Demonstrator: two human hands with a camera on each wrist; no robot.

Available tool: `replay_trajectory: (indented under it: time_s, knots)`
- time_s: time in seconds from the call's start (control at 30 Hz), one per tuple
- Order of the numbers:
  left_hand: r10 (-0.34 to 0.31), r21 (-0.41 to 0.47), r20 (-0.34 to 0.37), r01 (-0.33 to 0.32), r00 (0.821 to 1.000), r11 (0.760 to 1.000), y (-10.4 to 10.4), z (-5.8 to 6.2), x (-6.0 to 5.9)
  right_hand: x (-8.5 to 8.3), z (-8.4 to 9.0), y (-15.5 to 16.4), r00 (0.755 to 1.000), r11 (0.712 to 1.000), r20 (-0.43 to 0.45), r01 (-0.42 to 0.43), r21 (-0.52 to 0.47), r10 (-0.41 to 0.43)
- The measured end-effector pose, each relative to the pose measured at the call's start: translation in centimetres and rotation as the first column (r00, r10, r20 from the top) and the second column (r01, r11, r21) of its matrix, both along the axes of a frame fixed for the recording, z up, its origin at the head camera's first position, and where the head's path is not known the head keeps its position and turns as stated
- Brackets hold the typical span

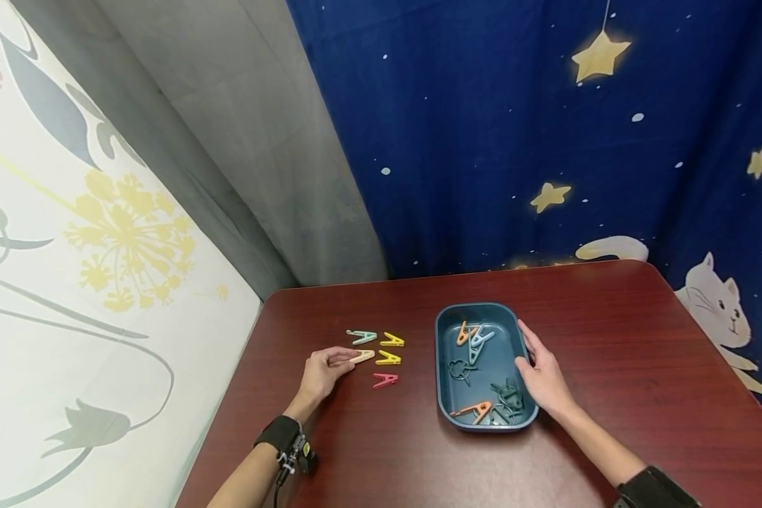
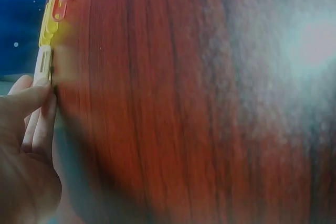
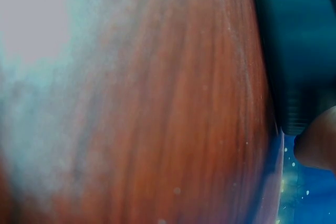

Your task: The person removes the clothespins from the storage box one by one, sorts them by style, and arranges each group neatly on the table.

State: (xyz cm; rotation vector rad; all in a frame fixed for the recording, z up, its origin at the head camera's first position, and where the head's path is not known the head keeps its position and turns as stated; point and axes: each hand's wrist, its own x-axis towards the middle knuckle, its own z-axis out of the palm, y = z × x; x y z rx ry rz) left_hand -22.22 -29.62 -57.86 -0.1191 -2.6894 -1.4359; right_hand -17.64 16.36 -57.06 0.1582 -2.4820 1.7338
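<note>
My left hand (image 1: 324, 372) rests on the dark red table (image 1: 609, 331) and pinches a cream clothespin (image 1: 362, 356) at its fingertips. In the left wrist view the cream clothespin (image 2: 42, 65) lies flat on the wood, thumb and fingers (image 2: 31, 103) closed on its near end. Beside it lie a teal clothespin (image 1: 363, 336), two yellow ones (image 1: 391, 340) (image 1: 388, 358) and a red one (image 1: 385, 380). My right hand (image 1: 542, 370) lies with straight fingers along the right rim of a blue tray (image 1: 446, 367) that holds several clothespins (image 1: 476, 339).
A starry blue curtain (image 1: 514, 141) hangs behind the table and a floral fabric (image 1: 70, 282) on the left. The table's right edge runs close to a cat print (image 1: 717, 310). Bare wood spreads in front of the tray.
</note>
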Motion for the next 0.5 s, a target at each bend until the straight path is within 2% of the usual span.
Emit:
replay_trajectory:
  time_s: [0.1, 0.33, 0.5]
  knots:
    - [0.008, -0.044, -0.015, -0.008, 1.000, 0.999, -0.23, -0.03, -0.08, 0.00, 0.01, -0.01, 1.000, 1.000, -0.005, 0.002, -0.002, -0.002]
    - [0.025, -0.073, -0.008, -0.026, 1.000, 0.997, -0.67, -0.05, 0.05, -0.03, -0.10, -0.12, 0.999, 1.000, -0.033, 0.002, -0.004, -0.002]
    - [0.002, -0.101, -0.041, -0.006, 0.999, 0.995, -1.08, -0.19, 0.17, -0.03, -0.12, -0.19, 0.999, 1.000, -0.050, 0.007, -0.010, -0.007]
